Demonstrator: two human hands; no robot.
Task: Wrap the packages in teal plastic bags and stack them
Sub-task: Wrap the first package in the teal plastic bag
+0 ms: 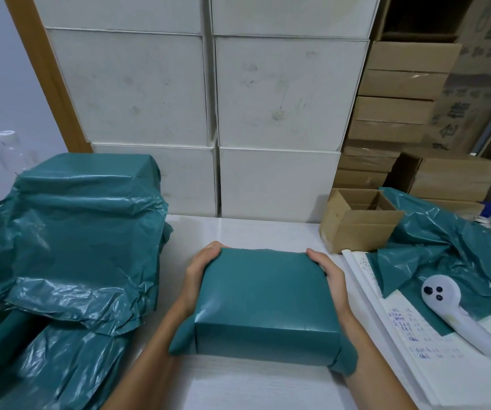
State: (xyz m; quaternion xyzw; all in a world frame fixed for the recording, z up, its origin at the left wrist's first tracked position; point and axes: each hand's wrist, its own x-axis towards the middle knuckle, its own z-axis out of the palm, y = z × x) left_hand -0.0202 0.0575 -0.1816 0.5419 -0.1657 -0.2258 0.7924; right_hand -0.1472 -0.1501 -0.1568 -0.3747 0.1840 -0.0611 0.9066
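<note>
wrapped package point(263, 303) at centre of the white table point(238, 386), straight ahead, clasped from both sides: left hand point(198, 273) curled round its left edge, right hand point(331, 276) curled round its right edge, fingertips hooked over the far corners. long axis apparently running left to right between the hands, near flaps of teal bag hanging loose at each corner. stack of wrapped packages point(87, 220) off to the left, nearer the left hand; likely a leftward lift onto it next.
</note>
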